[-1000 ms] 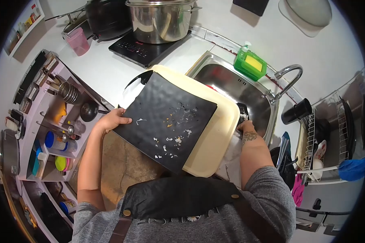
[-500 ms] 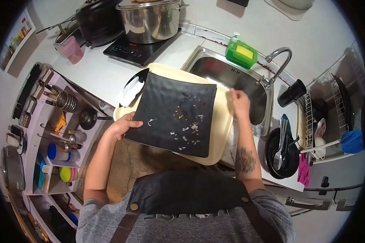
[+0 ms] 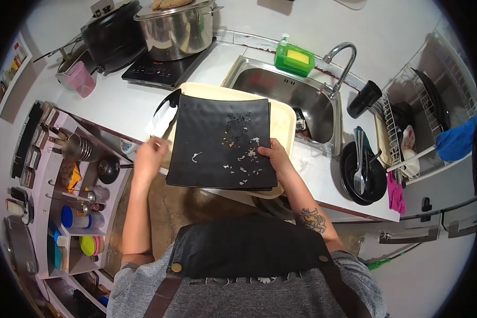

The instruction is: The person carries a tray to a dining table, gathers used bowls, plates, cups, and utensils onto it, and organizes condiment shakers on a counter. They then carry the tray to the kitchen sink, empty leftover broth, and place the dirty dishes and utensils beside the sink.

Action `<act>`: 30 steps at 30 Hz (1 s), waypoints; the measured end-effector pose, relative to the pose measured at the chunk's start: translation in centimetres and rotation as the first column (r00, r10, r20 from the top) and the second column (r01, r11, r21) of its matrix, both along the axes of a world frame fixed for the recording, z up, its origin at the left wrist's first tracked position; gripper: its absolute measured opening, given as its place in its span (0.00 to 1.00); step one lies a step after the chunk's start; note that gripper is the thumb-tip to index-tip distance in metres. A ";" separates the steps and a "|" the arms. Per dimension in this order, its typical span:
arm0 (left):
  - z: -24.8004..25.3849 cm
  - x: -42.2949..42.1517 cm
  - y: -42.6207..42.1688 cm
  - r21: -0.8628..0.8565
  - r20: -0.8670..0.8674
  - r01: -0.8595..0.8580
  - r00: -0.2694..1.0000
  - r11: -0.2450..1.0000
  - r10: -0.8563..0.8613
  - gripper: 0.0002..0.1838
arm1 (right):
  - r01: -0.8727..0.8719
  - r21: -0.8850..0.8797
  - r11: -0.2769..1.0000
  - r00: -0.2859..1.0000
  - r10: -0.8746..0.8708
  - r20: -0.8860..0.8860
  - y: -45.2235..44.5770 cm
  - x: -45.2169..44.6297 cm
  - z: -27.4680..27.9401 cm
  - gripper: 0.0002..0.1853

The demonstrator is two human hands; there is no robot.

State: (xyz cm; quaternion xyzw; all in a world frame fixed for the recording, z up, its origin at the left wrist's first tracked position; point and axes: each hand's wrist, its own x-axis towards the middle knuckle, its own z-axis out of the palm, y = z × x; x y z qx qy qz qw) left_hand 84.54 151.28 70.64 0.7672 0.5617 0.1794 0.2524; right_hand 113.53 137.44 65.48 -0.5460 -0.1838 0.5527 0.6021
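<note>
A black square plate [image 3: 212,143] with white and yellow food scraps lies over a cream tray [image 3: 283,124]; a second dark edge shows beneath it. My right hand [image 3: 276,161] grips the plate's right edge, thumb on top and fingers hidden below. My left hand [image 3: 151,156] is off the plate, just beyond its left edge by the tray's rim. Its fingers look curled but are blurred. A crumpled white napkin [image 3: 162,117] rests against a black dish [image 3: 174,98] at the tray's left end.
Behind the tray is a steel sink [image 3: 244,71] with a faucet [image 3: 342,66] and a dark item inside. A steel pot [image 3: 177,34] stands on an induction cooker [image 3: 159,74]. To the right are a black pan [image 3: 373,180] with utensils and a dish rack [image 3: 408,127]. Shelves [image 3: 85,212] line the left.
My left hand has let go of the plate and moved just left of it. My right hand has come from beside the sink to grip the plate's right edge. The view has shifted.
</note>
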 end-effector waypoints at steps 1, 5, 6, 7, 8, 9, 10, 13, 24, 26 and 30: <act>-1.0 -0.6 1.4 0.334 -0.061 -0.055 0.995 0.941 0.080 0.21 | 0.002 0.028 1.000 1.000 -0.003 0.023 -0.2 0.0 -0.1 0.16; -7.9 -2.8 8.1 0.580 -0.081 -0.123 0.975 0.805 0.208 0.29 | 0.064 0.076 0.995 0.996 -0.068 0.059 -0.8 0.6 -0.8 0.15; -7.9 -2.8 9.0 0.582 -0.080 -0.127 0.974 0.803 0.212 0.29 | 0.090 0.092 0.992 0.991 -0.099 0.091 -1.1 0.7 -0.6 0.14; -8.0 -2.8 9.7 0.224 0.065 -0.130 0.991 0.966 0.118 0.30 | 0.115 0.107 0.988 0.984 -0.128 0.125 -1.4 1.1 -0.3 0.14; -8.2 -2.7 10.3 -0.159 0.236 -0.046 0.968 0.986 0.083 0.30 | 0.110 0.110 0.988 0.984 -0.123 0.127 -1.6 1.7 -0.1 0.14; -7.4 -2.4 10.1 -0.257 0.271 -0.050 0.955 0.965 0.122 0.28 | 0.154 0.155 0.976 0.973 -0.177 0.147 -1.8 2.2 0.2 0.14; -6.9 -2.1 10.0 -0.257 0.271 -0.057 0.954 0.965 0.129 0.28 | 0.195 0.199 0.960 0.959 -0.229 0.164 -2.1 2.7 0.6 0.14; -6.5 -2.1 10.0 -0.196 0.167 0.005 0.986 0.981 0.028 0.23 | 0.289 0.202 0.936 0.924 -0.328 0.196 -2.5 5.1 1.7 0.16; -6.1 -2.1 9.3 0.081 0.024 -0.020 1.000 0.996 0.018 0.15 | 0.571 0.338 0.748 0.781 -0.622 0.058 -2.5 11.6 2.8 0.16; -7.4 -2.3 10.3 0.226 -0.037 0.006 0.999 0.974 0.002 0.16 | 0.569 0.328 0.754 0.796 -0.605 0.011 -2.9 11.2 3.5 0.16; -5.5 -1.9 9.7 0.190 0.103 -0.053 0.994 0.980 0.034 0.19 | 0.472 0.301 0.828 0.858 -0.510 0.059 -4.2 10.9 3.2 0.16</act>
